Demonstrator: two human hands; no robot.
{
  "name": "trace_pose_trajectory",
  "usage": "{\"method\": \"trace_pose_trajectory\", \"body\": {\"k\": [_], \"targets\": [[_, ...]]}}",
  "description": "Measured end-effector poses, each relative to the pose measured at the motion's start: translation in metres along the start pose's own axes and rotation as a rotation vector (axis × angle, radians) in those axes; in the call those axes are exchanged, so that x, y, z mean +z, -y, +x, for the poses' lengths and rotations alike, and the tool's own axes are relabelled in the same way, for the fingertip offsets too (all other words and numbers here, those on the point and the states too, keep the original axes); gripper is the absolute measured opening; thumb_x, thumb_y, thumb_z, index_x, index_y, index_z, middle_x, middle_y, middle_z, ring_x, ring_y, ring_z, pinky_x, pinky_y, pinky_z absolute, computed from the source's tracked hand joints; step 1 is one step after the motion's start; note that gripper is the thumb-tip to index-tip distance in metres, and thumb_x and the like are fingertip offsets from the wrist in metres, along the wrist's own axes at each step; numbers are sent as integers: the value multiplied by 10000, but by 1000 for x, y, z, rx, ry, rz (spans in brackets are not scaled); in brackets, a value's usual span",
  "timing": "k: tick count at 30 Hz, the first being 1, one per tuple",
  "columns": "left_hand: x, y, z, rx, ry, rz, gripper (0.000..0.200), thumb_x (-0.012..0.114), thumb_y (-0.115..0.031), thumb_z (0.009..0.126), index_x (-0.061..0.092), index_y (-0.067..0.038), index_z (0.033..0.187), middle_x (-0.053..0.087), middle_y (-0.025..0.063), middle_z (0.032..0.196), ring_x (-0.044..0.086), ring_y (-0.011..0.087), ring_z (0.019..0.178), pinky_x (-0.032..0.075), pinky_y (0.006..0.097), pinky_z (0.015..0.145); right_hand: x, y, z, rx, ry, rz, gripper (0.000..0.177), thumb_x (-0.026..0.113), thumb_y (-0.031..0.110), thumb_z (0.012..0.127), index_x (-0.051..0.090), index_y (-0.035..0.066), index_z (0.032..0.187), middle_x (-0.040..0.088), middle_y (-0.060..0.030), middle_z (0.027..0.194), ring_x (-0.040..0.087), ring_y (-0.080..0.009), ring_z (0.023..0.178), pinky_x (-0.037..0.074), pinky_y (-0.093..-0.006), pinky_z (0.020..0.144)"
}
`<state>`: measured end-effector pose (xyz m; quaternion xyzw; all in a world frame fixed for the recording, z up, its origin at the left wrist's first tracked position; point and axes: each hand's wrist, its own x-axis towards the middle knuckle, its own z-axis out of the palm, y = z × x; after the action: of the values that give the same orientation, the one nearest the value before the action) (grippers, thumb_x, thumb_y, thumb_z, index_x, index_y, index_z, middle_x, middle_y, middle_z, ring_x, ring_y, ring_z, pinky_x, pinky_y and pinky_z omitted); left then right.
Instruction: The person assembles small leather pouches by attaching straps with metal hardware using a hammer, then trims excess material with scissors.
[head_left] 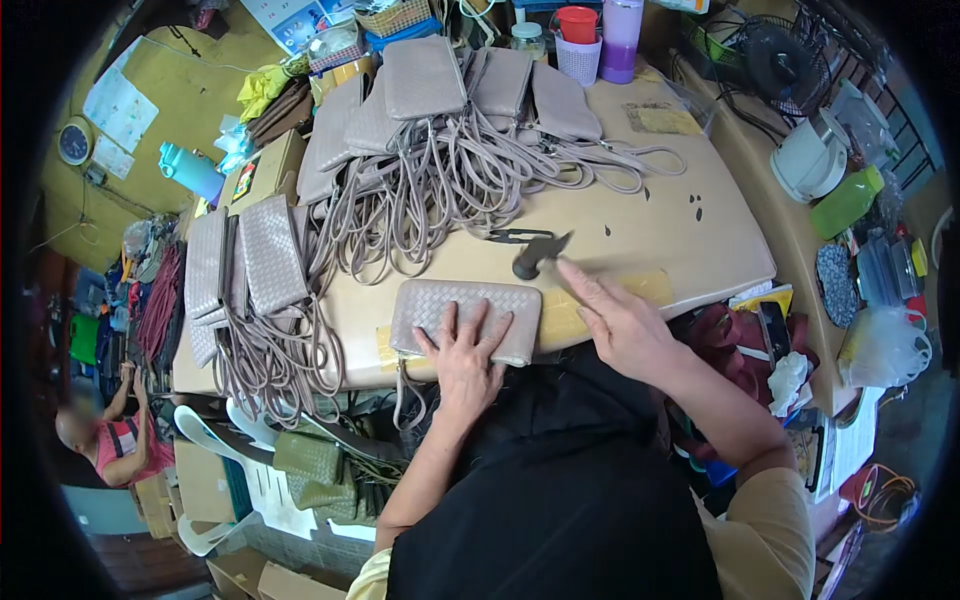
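Note:
A grey woven wallet [465, 292] lies flat at the table's near edge, its wrist strap hanging over the edge. My left hand [465, 355] rests on it with the fingers spread. To the right, my right hand [622, 325] is closed round the handle of a small hammer [540, 254], its dark head above the table, up and right of the wallet. The handle is mostly hidden or blurred. Black scissor-like handles [518, 236] lie just behind the hammer head.
Grey pouches [425, 78] with looped straps are piled at the back; more pouches [272, 255] lie at the left. Small dark pieces [697, 207] dot the tan table [715, 255]. A kettle [808, 160] stands at the right. Another person [115, 445] is at the far left.

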<state>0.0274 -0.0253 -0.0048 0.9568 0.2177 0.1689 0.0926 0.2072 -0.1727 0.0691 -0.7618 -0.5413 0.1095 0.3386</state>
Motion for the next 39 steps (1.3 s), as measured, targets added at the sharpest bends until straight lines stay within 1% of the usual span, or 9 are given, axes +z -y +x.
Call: {"method": "trace_pose_trajectory", "body": {"k": [3,9,11,19,23,27,29,34,39], "targets": [[5,-1,-7,110,17,-118,680,700,-151,633,582,-306,1285,509,9,1360,380,311,1314,130,674,1060,-10,-5,13,61,362,-210,619,507,65,888,354,276,1450,591,-204,1043,600,-395,927,497,-477,799],[15,-15,-10,162,69,-240,752,700,-138,624,517,-262,1343,454,53,1393,373,292,1324,194,573,1088,4,2,22,-53,153,-49,613,515,85,886,373,308,1439,600,-211,1069,612,-385,954,501,-467,811],[15,-10,-12,130,35,-101,769,701,-128,619,506,-254,1352,455,66,1384,374,300,1317,204,557,1088,-12,5,35,61,471,-276,624,505,85,886,353,314,1446,613,-203,998,619,-386,918,501,-464,799],[18,-6,-13,113,13,1,891,733,-107,534,483,-251,1378,438,73,1389,378,327,1291,236,539,1079,68,-7,100,-378,180,-11,552,497,97,891,411,233,1419,603,-211,1158,606,-369,1017,484,-463,854],[19,-7,-13,102,8,-25,770,652,-96,635,488,-237,1374,459,87,1373,398,330,1279,244,518,1075,7,49,121,-84,464,-270,505,535,154,898,457,229,1391,626,-206,1133,627,-368,983,494,-464,834],[16,-11,-7,60,19,28,684,592,-95,695,493,-188,1366,461,104,1372,389,335,1289,239,524,1072,51,-12,90,-278,228,-116,523,514,122,883,464,245,1389,622,-228,1111,620,-372,974,502,-447,797],[19,-11,6,63,-3,23,693,601,-124,704,464,-146,1382,430,123,1396,376,347,1296,225,552,1073,-5,9,88,-42,484,-150,524,517,92,876,466,194,1387,611,-237,1134,604,-391,1007,500,-445,822],[7,-18,37,-65,142,74,982,730,-477,667,318,-42,1445,319,185,1473,286,399,1358,173,671,1056,-34,-2,24,38,-136,79,538,510,64,884,456,216,1397,627,-237,959,608,-416,879,488,-473,803],[4,-19,41,-37,217,129,1208,740,-656,557,267,-1,1456,274,219,1493,237,429,1382,179,703,1036,-26,-44,-25,64,-3,-94,560,498,35,872,454,216,1399,624,-223,927,601,-430,828,491,-491,753]]}}
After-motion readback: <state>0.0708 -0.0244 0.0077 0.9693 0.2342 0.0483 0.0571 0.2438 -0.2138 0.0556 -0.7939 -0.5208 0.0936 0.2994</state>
